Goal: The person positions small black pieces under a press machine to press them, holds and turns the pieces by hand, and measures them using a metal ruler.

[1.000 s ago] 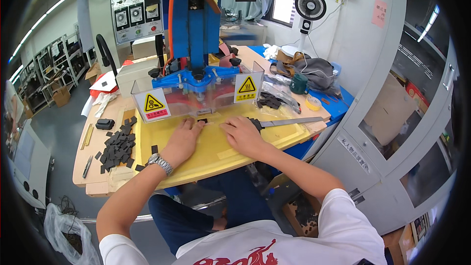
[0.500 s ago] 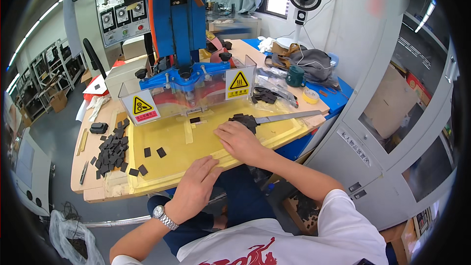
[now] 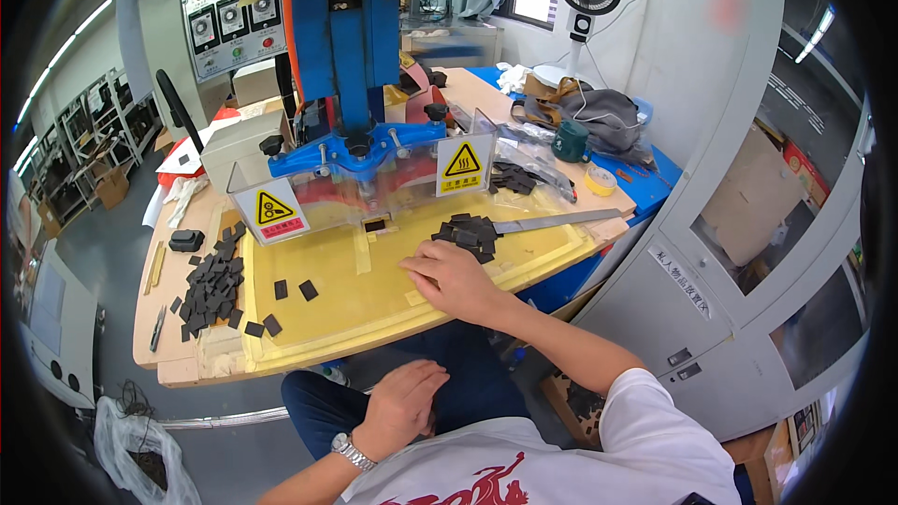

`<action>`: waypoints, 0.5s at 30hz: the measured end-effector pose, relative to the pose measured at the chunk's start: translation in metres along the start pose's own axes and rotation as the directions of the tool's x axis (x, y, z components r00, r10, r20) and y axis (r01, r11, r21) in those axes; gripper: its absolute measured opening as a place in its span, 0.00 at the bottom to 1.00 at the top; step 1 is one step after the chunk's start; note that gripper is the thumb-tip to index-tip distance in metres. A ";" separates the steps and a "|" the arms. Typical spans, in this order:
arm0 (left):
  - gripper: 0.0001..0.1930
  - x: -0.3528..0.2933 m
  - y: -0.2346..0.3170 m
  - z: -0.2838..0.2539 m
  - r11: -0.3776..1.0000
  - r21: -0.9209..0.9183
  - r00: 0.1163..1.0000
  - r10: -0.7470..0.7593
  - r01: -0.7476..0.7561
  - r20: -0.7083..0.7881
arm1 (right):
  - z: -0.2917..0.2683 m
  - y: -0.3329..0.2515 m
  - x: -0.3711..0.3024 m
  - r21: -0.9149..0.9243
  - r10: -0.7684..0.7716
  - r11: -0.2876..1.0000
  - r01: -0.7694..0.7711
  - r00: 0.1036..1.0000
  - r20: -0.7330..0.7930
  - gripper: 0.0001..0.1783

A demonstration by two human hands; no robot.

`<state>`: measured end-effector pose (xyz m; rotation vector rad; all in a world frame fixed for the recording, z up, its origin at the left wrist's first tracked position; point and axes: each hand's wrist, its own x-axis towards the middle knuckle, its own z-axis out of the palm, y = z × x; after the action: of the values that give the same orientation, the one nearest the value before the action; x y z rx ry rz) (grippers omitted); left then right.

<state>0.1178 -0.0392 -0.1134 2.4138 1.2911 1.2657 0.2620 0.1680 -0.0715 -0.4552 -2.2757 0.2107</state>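
Note:
My right hand (image 3: 456, 282) rests palm down on the yellow work board (image 3: 323, 318), near its front edge. Its fingers lie out to the left, with nothing seen in them. Just beyond it is a heap of small black rectangular pieces (image 3: 468, 236), touching a long flat metal strip like a ruler (image 3: 571, 221). Back over my lap, off the board, is my left hand (image 3: 404, 402), a watch on its wrist; its fingers are loosely stretched, the palm hidden. One small dark piece (image 3: 375, 225) lies on the board below the blue press (image 3: 360, 151) with its clear guard.
More black pieces (image 3: 213, 290) are piled at the board's left, a few lying loose nearby. A slim pen-like tool (image 3: 157, 327) lies by the left edge. At the right stand a yellow tape roll (image 3: 600, 180), a dark green cup (image 3: 571, 141) and a grey cabinet (image 3: 673, 271).
My left hand has left the board's front edge and drawn back over my lap. My right hand has come away from the black heap, which now shows more fully.

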 end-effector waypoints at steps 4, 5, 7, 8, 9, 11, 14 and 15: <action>0.17 -0.047 -0.016 0.034 0.988 -0.022 0.984 -0.151 0.154 0.095 | 0.000 -0.003 0.002 0.013 0.023 1.000 -0.023 1.000 -0.002 0.13; 0.16 -0.059 -0.022 0.042 0.982 -0.040 0.978 -0.180 0.186 0.108 | 0.000 -0.004 0.002 0.014 0.025 1.000 -0.025 1.000 -0.001 0.13; 0.16 -0.082 -0.029 0.060 0.962 -0.053 0.960 -0.262 0.268 0.103 | -0.001 -0.005 0.003 0.020 0.029 0.999 -0.029 1.000 -0.007 0.13; 0.15 -0.094 -0.032 0.069 0.936 -0.068 0.936 -0.340 0.347 0.096 | -0.001 -0.005 0.003 0.020 0.031 0.999 -0.031 1.000 -0.007 0.13; 0.15 -0.105 -0.034 0.078 0.935 -0.068 0.935 -0.340 0.347 0.098 | -0.002 -0.005 0.003 0.019 0.037 0.999 -0.037 0.999 -0.005 0.13; 0.15 -0.121 -0.036 0.092 0.811 -0.086 0.815 -0.571 0.579 0.101 | -0.002 -0.006 0.003 0.020 0.044 0.999 -0.044 0.999 -0.003 0.13; 0.15 -0.128 -0.043 0.096 0.789 -0.084 0.793 -0.608 0.608 0.035 | -0.002 -0.008 0.003 0.023 0.046 0.999 -0.046 0.999 -0.011 0.12; 0.15 -0.127 -0.042 0.095 0.786 -0.082 0.790 -0.612 0.613 0.033 | -0.003 -0.009 0.003 0.035 0.057 0.998 -0.056 0.998 -0.009 0.11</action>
<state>0.1238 -0.0825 -0.2715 1.6896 1.7697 1.0790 0.2599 0.1608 -0.0648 -0.5015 -2.2474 0.2756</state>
